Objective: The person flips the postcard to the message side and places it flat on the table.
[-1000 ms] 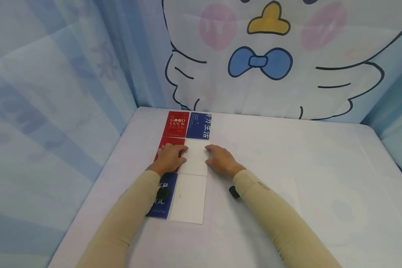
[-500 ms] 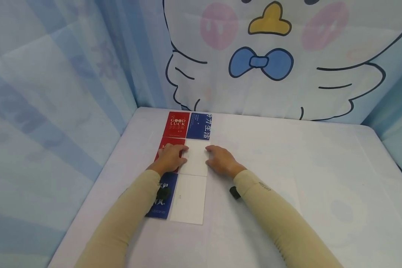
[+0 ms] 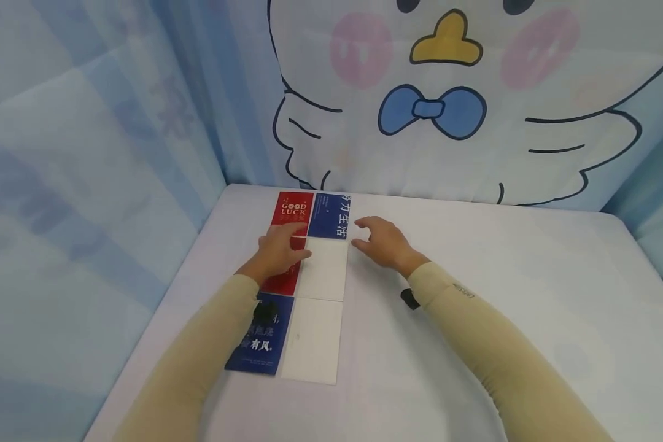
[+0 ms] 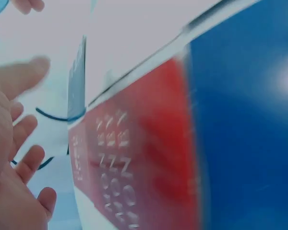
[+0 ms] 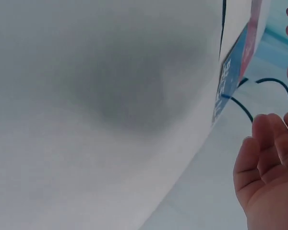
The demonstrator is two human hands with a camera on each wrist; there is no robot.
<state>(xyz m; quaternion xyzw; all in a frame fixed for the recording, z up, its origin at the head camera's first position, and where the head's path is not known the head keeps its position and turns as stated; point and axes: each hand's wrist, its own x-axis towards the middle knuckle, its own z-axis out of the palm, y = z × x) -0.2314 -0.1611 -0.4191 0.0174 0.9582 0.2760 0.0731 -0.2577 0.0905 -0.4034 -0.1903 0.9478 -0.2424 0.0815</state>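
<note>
Several cards lie flat in two columns on the white table. A red "GOOD LUCK" card (image 3: 294,205) and a blue card (image 3: 328,213) form the back row. In the middle row are a red card (image 3: 280,283) and a white card (image 3: 323,271). A blue card (image 3: 259,353) and another white card (image 3: 311,345) make up the front row. My left hand (image 3: 279,250) hovers over the red cards with nothing in it, fingers and thumb spread. To the right of the columns, my right hand (image 3: 388,244) is empty, its fingers loosely bent and apart from the blue card.
The white table (image 3: 503,319) stretches away to the right of the cards. Behind it hangs a curtain (image 3: 431,159) with a cartoon bird, and a blue-striped curtain (image 3: 88,215) borders the left side.
Both hands have left the side edges of the middle white card. The left moved slightly back over the red cards; the right moved back and right. The cards keep their arrangement.
</note>
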